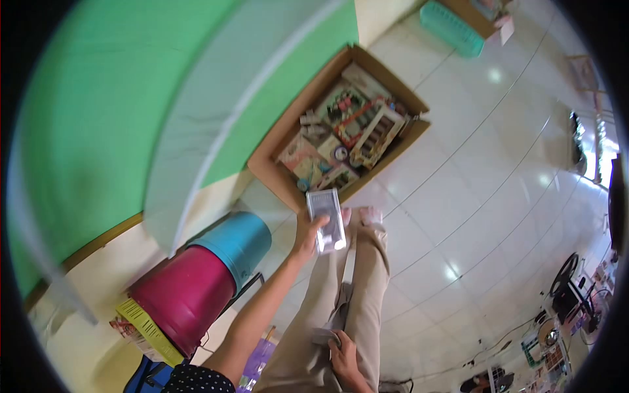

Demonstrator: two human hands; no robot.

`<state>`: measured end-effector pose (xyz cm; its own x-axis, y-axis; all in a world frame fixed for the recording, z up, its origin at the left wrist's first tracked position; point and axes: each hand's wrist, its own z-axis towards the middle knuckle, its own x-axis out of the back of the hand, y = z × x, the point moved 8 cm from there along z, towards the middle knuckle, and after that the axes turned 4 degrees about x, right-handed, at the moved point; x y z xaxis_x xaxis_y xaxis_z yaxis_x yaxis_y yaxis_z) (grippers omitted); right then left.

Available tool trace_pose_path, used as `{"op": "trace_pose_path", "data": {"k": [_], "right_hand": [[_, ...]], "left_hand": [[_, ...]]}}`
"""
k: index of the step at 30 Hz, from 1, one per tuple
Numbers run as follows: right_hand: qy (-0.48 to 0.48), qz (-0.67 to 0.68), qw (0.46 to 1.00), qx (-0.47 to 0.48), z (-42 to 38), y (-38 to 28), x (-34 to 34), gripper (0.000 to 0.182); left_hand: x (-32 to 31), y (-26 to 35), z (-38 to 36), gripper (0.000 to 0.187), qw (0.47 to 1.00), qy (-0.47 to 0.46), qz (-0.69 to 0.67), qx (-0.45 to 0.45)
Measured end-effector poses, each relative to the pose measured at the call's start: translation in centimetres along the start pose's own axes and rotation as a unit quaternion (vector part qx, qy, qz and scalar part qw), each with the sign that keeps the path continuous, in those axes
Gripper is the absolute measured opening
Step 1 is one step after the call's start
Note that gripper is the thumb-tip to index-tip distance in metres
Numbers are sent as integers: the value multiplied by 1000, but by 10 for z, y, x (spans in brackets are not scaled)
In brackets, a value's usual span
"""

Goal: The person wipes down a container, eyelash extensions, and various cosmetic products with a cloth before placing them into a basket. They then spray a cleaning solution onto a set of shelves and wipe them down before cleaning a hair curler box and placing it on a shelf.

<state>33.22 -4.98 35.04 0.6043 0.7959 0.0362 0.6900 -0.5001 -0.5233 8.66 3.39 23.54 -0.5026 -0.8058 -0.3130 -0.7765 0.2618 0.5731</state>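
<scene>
My left hand (306,237) is closed round a flat rectangular clear case (325,213) with a grey inside, its thumb lying across the front. The case is held up near the close corner of an open cardboard box (278,177). Small packaged goods (304,157) and a white-framed item with dark slots (379,136) fill the box. Lower down, in front of my thighs, my right hand (345,359) is closed on a grey, cloth-like piece (325,336). What exactly that piece is, I cannot make out.
Blue (246,239) and magenta (187,295) buckets lie by the wall at left, beside a yellow-edged box (147,331). A teal basket (452,29) stands at the top right. A black fan-like item (567,278) and cluttered goods sit at lower right on the tiled floor (452,190).
</scene>
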Motion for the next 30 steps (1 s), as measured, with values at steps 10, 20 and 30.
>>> {"op": "trace_pose_path", "data": {"k": [10,20,30], "right_hand": [[10,490,870,50,-97,-164,109,35],[-89,-329,637,691,-266,-360,17,62],[-232,-412,443,761,-322,-372,-84,66]], "left_hand": [[-127,146,-229,60,990,-101,-94,-35],[-157,218,-385,78,928,-70,-259,-258],[-80,235,-458,73,823,79,-336,-451]]}}
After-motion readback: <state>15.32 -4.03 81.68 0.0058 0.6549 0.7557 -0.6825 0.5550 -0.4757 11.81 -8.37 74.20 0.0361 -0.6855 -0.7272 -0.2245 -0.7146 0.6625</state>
